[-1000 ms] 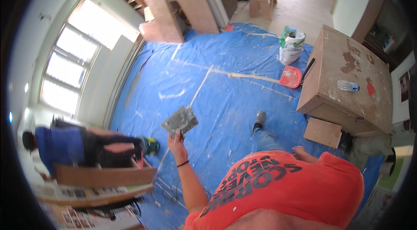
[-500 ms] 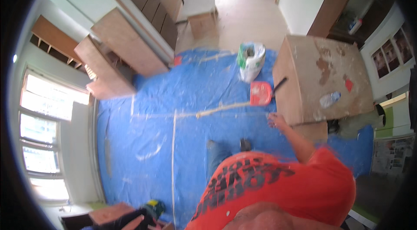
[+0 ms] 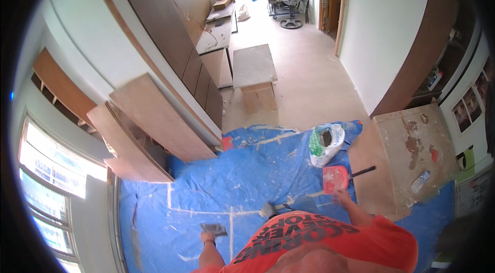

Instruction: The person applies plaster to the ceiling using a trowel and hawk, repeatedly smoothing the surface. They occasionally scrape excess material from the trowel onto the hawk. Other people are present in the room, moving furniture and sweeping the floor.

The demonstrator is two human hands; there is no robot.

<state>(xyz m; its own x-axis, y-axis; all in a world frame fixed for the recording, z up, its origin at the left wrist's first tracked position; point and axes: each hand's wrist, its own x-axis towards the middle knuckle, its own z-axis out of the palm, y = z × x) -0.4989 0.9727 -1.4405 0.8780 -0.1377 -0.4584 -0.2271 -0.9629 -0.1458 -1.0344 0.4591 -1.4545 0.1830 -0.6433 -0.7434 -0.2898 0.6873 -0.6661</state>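
Note:
My left hand (image 3: pixel 208 236) is closed on a short, wide grey brush-like tool (image 3: pixel 218 229), held at the lower left over the blue sheet. Motion blur hides its exact kind. On my right, a red dustpan (image 3: pixel 334 177) lies on the sheet, with a black handle (image 3: pixel 362 171) sticking out towards the wooden box. My right hand (image 3: pixel 340 196) reaches to the dustpan's near edge, its fingers loosely apart. Whether they touch it, I cannot tell. Just beyond the dustpan stands a white and green sack (image 3: pixel 328 145) with its top open and grey matter inside.
Blue sheeting (image 3: pixel 227 180) with tape strips covers the floor. A stained wooden box (image 3: pixel 374 164) stands at the right with a clear plastic bottle (image 3: pixel 420 182) on top. Wooden panels (image 3: pixel 160 118) lean at the left. Ahead are a small table (image 3: pixel 255 67) and a standing fan (image 3: pixel 292 0).
The view has tilted up and forward, showing more of the far room. My left hand has come into view with the grey tool. My right hand has come nearer the dustpan.

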